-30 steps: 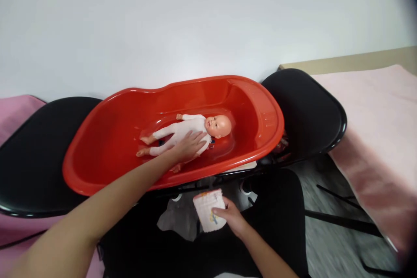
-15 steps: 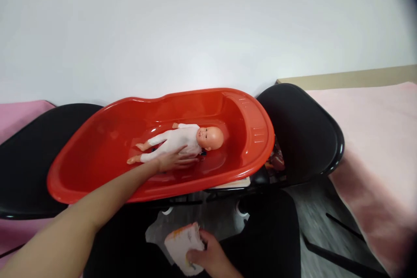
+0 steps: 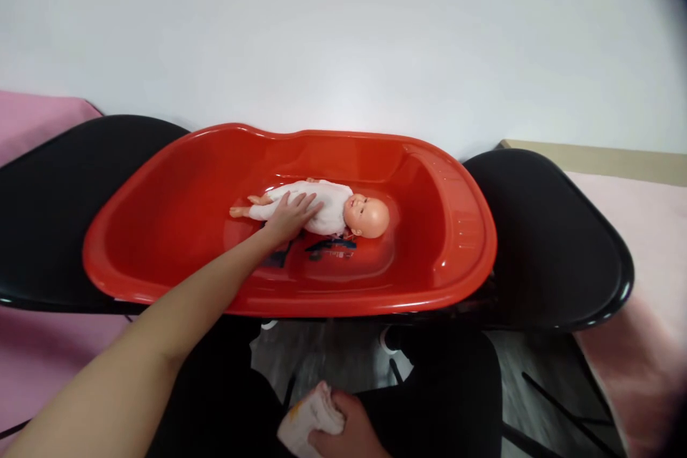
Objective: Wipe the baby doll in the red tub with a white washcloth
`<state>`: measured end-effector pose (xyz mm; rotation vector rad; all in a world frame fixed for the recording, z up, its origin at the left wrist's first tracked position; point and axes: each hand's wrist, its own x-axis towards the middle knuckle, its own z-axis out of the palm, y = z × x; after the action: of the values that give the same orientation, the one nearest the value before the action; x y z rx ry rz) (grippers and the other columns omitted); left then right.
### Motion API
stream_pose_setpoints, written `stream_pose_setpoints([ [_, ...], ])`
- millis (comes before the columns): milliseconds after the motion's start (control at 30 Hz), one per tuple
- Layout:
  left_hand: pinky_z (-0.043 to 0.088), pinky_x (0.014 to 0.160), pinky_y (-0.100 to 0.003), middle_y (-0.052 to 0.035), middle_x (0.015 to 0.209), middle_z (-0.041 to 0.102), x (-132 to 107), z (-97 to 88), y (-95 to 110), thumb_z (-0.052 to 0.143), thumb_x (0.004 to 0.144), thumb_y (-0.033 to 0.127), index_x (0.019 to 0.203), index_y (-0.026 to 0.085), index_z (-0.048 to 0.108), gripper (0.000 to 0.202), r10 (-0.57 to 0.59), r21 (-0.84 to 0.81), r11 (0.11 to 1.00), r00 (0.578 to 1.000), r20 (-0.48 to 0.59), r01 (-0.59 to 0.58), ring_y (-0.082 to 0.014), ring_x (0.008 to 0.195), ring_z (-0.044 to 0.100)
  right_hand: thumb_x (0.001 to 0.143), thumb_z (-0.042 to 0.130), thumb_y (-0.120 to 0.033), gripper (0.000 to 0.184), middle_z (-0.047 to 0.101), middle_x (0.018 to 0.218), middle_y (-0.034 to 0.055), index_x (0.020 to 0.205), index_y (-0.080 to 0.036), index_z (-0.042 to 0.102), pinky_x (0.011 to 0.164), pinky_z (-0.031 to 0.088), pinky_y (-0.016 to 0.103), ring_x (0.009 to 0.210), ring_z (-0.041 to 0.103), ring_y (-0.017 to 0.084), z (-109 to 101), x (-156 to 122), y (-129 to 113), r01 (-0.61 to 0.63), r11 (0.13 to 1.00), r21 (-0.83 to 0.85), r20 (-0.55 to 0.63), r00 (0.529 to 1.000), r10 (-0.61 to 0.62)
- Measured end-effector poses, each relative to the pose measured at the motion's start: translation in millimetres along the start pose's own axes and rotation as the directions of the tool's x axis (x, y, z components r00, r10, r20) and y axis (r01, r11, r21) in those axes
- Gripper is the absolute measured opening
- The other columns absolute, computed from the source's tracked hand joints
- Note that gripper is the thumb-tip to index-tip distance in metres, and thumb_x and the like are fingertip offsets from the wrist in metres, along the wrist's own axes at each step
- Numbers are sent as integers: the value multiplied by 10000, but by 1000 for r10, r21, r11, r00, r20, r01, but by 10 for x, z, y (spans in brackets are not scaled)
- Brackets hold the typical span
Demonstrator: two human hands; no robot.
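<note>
Before the white wall (image 3: 343, 36), a red baby bathtub (image 3: 468, 229) holds a bald, white-clad baby doll (image 3: 333, 209), its head toward the ridged end. The left hand (image 3: 290, 218) rests on the doll's body, fingers spread; in front of the tub, the right hand (image 3: 353, 433) pinches a folded whitish cloth (image 3: 307, 420) between thumb and fingers.
</note>
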<state>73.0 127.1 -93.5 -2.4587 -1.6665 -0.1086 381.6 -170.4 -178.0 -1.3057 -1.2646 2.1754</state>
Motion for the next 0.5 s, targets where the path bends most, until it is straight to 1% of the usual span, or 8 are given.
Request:
stream_pose_setpoints([
  [67,422,1187,-607,-250,1577,581,51,-40,18,459,1013,67,1564,119,585,568,-59,-5,998,998,-8,59,-400,1460,535,686,864,-296,234,668,780,13,724,-222,645,685,494,294,710,574,168,-100,-133,-348,220,958,-186,46,976,-215],
  [100,443,1165,-581,-251,1559,595,72,-62,22,459,1014,74,1555,117,594,559,-82,-3,997,996,-19,82,-395,1444,545,756,862,-312,274,684,821,21,702,-227,607,705,502,294,715,577,159,-159,-212,-583,389,886,-254,130,921,-367],
  [200,455,1123,-554,-253,1542,604,110,-126,-1,438,1044,115,1518,109,617,507,-129,-8,992,989,-76,129,-395,1416,551,980,737,-316,178,720,841,36,829,-260,661,746,519,305,732,611,157,-290,-390,-1433,762,451,-465,376,631,-678],
  [233,450,1119,-552,-256,1536,606,115,-146,-21,436,1055,135,1504,100,622,486,-141,-12,990,985,-95,141,-398,1404,554,1026,679,-316,145,733,840,44,889,-268,683,770,529,325,771,632,174,-293,-397,-1722,840,250,-482,449,481,-753],
  [300,441,1113,-546,-261,1512,616,119,-189,-68,439,1072,168,1477,82,626,454,-169,-16,986,977,-129,168,-401,1373,565,1054,581,-229,178,774,897,58,936,-273,707,813,535,346,895,678,198,-231,-277,-2233,854,-123,-505,593,240,-768],
  [367,440,1098,-538,-254,1458,645,121,-243,-111,433,1083,175,1449,81,635,429,-196,-25,981,969,-147,195,-397,1334,583,1049,575,-210,210,807,1025,33,938,-300,729,912,552,343,1037,700,188,-131,40,-2609,848,-238,-474,754,251,-607],
  [467,450,1068,-521,-245,1350,691,130,-339,-137,449,1075,153,1384,90,671,386,-241,-71,970,961,-135,233,-387,1276,613,1098,503,-215,299,800,1224,27,945,-278,752,1059,541,398,1222,686,179,-66,782,-2916,837,-216,-504,831,400,-387],
  [500,454,1061,-516,-242,1321,701,134,-367,-137,461,1067,140,1369,89,679,376,-255,-85,966,959,-126,245,-386,1263,621,1095,473,-174,331,795,1257,42,961,-257,764,1087,532,425,1251,685,180,-80,1054,-2965,833,-231,-503,846,420,-328],
])
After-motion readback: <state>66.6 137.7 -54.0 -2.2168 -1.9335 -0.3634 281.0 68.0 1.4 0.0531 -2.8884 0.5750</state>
